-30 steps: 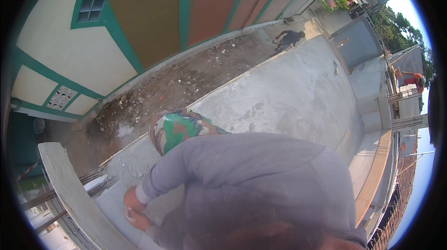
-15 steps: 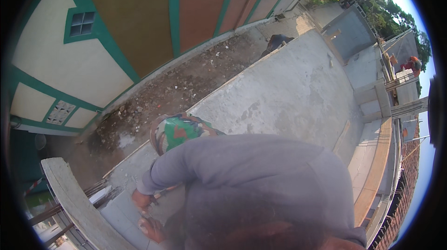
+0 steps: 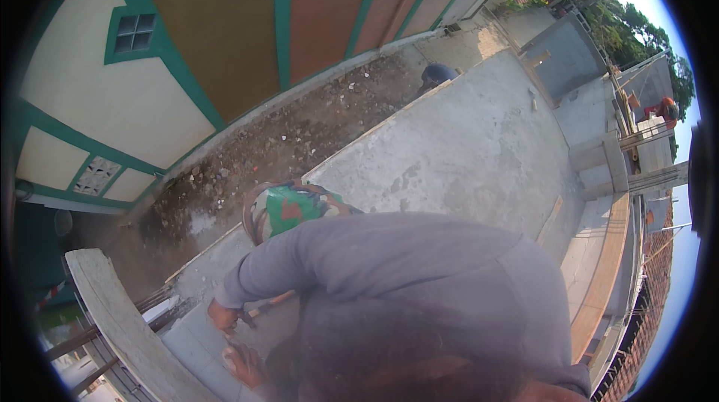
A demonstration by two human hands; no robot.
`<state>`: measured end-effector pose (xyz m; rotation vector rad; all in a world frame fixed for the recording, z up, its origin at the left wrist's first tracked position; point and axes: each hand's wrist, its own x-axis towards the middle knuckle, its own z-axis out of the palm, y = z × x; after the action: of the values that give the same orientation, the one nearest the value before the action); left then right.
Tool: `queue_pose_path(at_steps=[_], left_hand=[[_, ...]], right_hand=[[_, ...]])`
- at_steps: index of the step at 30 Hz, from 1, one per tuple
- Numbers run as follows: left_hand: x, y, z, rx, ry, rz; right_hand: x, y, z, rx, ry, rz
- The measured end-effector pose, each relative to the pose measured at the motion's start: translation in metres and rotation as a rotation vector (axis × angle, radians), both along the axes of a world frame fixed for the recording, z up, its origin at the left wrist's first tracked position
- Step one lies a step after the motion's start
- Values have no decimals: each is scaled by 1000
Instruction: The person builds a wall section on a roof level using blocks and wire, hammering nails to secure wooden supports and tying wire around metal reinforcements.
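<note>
Stretching wide, a grey concrete roof slab [image 3: 479, 147] lay beside a rubble-strewn alley [image 3: 299, 132]. At its edge, a co-worker in a grey shirt [image 3: 404, 282] bent low, one hand [image 3: 223, 317] closed on a wooden-handled tool [image 3: 266, 305], the other hand [image 3: 241, 363] near it, grip unclear.

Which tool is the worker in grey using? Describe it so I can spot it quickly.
Start at the big pale concrete slab and follow it to its near-left corner, where a person in a grey shirt bends over. Below the grey sleeve, the upper hand grips the tool. It is the only slim orange-brown wooden handle among grey surfaces.
</note>
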<state>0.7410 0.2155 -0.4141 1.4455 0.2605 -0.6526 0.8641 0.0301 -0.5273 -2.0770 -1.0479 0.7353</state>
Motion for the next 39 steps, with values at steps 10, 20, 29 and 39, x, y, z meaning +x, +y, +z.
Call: queue_pose_path(at_steps=[10, 20, 29, 39], left_hand=[[-7, -2, -34, -3, -59, 212], [-10, -26, 2, -227, 27, 302], [-29, -11, -19, -336, 30, 374], [-27, -14, -7, -276, 11, 305]], right_hand=[[-54, -32, 127, 42, 0, -433], [-45, -29, 135, 266, 105, -566], [-67, -6, 128, 312, 107, -483], [-59, -4, 142, 347, 582, -649]])
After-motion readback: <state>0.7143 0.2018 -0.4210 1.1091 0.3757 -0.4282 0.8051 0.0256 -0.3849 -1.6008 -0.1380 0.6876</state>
